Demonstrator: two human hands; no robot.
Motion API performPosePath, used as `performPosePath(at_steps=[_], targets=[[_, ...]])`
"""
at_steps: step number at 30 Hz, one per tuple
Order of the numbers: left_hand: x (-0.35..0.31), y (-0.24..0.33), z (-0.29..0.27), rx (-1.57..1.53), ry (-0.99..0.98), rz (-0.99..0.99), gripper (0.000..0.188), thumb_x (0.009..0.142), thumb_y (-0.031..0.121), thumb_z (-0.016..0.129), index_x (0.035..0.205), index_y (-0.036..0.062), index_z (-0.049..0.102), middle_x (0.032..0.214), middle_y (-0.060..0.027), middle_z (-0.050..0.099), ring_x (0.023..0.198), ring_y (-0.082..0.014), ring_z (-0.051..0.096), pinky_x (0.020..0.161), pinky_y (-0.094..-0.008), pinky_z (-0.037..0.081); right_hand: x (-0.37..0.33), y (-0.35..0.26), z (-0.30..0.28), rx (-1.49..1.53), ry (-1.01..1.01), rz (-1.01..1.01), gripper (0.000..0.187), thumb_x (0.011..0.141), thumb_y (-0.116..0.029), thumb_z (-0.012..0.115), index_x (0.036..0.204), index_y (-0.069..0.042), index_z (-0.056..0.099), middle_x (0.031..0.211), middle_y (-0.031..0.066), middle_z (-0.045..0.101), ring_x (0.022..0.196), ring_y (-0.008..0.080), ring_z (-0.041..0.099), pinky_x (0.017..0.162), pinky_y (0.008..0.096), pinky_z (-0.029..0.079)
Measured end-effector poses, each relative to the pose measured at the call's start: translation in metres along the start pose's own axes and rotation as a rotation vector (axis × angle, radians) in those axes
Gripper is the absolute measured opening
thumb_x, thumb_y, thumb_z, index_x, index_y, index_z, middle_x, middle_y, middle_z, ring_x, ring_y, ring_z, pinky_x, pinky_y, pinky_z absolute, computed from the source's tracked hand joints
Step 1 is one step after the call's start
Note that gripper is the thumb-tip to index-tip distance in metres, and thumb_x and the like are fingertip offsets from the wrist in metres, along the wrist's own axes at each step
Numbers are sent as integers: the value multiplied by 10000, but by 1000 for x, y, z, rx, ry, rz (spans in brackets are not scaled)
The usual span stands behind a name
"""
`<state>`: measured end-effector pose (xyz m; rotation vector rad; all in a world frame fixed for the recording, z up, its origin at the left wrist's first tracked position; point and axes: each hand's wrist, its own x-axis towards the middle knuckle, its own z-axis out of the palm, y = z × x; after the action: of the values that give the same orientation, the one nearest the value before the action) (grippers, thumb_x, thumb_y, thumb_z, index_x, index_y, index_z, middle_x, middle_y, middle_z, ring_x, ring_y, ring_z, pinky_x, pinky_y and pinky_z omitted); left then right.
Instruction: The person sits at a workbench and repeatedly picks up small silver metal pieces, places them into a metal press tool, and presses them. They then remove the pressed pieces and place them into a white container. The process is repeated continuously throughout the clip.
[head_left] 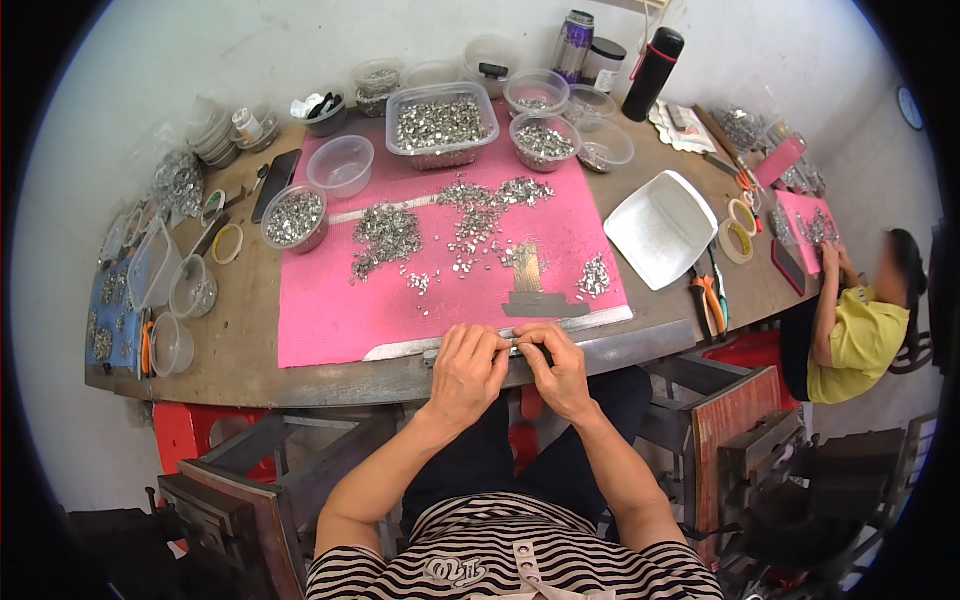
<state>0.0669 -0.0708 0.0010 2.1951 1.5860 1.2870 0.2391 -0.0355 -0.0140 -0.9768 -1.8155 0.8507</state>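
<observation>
At the front edge of the pink mat [330,320], my left hand [465,368] and my right hand [556,370] meet with fingertips pinched together. Whatever sits between them is small and mostly hidden by the fingers. Under the hands runs a grey metal strip [640,348] along the table edge. Beyond them, piles of small silvery metal pieces [388,238] are spread over the mat. A smaller pile of silvery pieces [594,276] lies to the right of my hands, beside grey tape strips [545,304] stuck on the mat.
Clear tubs of metal pieces [440,125] line the back. A white tray [662,230], pliers [708,300] and tape rolls [736,240] are at right; a black flask [655,75] stands behind. A person in a yellow shirt [855,340] works at far right. Drawers [735,420] flank my legs.
</observation>
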Motion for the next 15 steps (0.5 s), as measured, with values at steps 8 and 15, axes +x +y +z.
performPosePath(at_steps=[8, 15], targets=[[-8, -5, 0, -40, -11, -25, 143, 845, 39, 751, 962, 29, 669, 982, -111, 670, 920, -316, 650, 1058, -554, 456, 3, 1, 0, -108, -12, -96, 80, 910, 44, 682, 984, 22, 665, 1026, 146, 720, 933, 291, 692, 827, 367, 539], [-9, -4, -5, 18, -45, 24, 211, 846, 70, 772, 1033, 38, 680, 1031, -109, 679, 954, -310, 660, 1068, -558, 444, 5, -2, -1, -291, -9, -300, 129, 870, 26, 702, 986, 1, 652, 996, 127, 685, 926, 306, 660, 841, 402, 502]])
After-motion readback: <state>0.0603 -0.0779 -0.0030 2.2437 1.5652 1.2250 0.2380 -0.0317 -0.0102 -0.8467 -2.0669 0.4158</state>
